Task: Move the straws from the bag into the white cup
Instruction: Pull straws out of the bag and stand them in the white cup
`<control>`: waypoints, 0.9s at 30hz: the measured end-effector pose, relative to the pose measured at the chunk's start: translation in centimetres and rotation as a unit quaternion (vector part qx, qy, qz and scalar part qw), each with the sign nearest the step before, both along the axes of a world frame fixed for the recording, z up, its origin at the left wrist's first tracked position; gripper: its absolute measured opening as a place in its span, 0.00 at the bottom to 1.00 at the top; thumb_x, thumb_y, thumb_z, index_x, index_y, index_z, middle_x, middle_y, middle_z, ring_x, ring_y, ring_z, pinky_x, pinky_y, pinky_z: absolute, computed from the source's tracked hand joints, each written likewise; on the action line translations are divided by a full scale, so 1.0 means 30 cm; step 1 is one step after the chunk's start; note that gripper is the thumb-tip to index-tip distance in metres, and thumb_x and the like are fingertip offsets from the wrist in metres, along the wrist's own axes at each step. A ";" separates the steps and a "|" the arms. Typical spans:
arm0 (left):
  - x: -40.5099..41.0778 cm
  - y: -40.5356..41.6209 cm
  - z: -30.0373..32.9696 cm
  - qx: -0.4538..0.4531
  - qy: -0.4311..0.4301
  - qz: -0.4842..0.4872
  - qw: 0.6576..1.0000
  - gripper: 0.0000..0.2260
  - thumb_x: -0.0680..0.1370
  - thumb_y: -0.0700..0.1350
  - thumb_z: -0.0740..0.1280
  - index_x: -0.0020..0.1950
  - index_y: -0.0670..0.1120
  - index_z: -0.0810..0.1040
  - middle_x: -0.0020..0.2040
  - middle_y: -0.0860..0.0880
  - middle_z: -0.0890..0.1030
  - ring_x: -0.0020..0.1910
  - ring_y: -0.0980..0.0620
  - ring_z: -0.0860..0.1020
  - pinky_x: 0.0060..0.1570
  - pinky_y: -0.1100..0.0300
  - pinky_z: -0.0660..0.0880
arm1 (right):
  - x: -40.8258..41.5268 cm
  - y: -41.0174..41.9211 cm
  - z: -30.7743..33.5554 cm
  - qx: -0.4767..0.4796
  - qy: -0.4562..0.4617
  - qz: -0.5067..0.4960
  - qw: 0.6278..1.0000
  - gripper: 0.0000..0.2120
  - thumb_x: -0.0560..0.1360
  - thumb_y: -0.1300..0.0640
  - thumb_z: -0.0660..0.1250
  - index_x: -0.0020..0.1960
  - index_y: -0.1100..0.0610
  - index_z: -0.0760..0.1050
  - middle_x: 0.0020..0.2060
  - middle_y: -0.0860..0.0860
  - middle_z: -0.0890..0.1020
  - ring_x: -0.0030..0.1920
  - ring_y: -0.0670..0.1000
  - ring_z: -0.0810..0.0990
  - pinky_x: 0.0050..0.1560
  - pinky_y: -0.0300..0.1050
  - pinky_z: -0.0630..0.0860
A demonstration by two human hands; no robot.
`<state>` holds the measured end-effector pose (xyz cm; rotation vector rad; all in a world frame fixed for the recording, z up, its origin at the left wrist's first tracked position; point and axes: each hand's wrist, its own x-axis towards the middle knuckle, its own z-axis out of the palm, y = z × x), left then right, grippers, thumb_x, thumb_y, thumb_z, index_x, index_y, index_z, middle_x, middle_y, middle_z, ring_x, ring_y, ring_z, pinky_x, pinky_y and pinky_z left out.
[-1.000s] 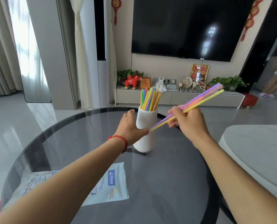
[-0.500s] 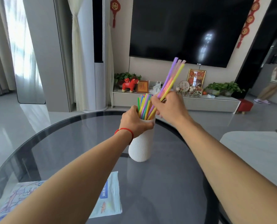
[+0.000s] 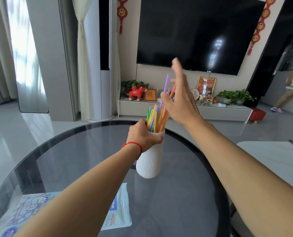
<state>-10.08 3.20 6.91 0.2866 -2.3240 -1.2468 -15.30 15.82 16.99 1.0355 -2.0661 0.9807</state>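
Observation:
A white ribbed cup point(image 3: 150, 161) stands upright on the round glass table point(image 3: 185, 194) and holds several coloured straws point(image 3: 155, 119). My left hand point(image 3: 143, 135) grips the cup near its rim. Above the cup, my right hand point(image 3: 180, 98) has its fingers spread. A purple straw point(image 3: 166, 82) and a pink one rise higher than the rest, just beside its fingers; no grip on them is visible. The flat plastic bag point(image 3: 118, 207) lies on the table near me, partly hidden by my left forearm.
A white table point(image 3: 275, 159) stands to the right with small dark items on it. Beyond the glass table are a TV cabinet point(image 3: 185, 110) with ornaments and a red stool point(image 3: 257, 114). A person stands at the far right.
My right hand brought a bundle of straws from the right, stood it in the cup, then opened and lifted away. My left hand slid up to the cup's rim.

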 end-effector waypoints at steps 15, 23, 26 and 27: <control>-0.008 -0.015 -0.001 0.012 -0.005 -0.031 0.999 0.24 0.65 0.58 0.79 0.53 0.50 0.75 0.42 0.56 0.79 0.39 0.58 0.79 0.29 0.73 0.73 | 0.016 0.009 0.006 0.099 0.025 -0.012 0.995 0.24 0.84 0.66 0.63 0.80 0.62 0.67 0.83 0.60 0.62 0.69 0.58 0.81 0.69 0.51 0.78; -0.011 -0.019 -0.003 0.011 -0.012 -0.035 0.999 0.25 0.65 0.57 0.79 0.55 0.50 0.74 0.43 0.56 0.79 0.41 0.58 0.79 0.32 0.71 0.74 | 0.024 0.005 -0.047 0.073 0.013 0.034 0.997 0.48 0.78 0.75 0.68 0.87 0.52 0.46 0.86 0.59 0.48 0.74 0.61 0.76 0.55 0.54 0.86; -0.009 -0.019 0.000 0.011 -0.014 -0.039 0.999 0.25 0.65 0.57 0.79 0.56 0.50 0.74 0.43 0.57 0.79 0.40 0.58 0.79 0.29 0.73 0.73 | 0.001 0.010 -0.051 0.100 0.003 0.007 0.995 0.38 0.80 0.71 0.66 0.85 0.56 0.57 0.84 0.58 0.61 0.79 0.59 0.70 0.70 0.57 0.79; -0.009 -0.018 0.000 0.010 -0.014 -0.038 0.999 0.26 0.65 0.57 0.79 0.56 0.50 0.74 0.43 0.57 0.79 0.40 0.58 0.79 0.29 0.74 0.74 | -0.002 0.015 -0.059 0.113 0.015 -0.001 0.994 0.30 0.82 0.69 0.65 0.82 0.58 0.64 0.80 0.59 0.69 0.76 0.59 0.74 0.70 0.57 0.78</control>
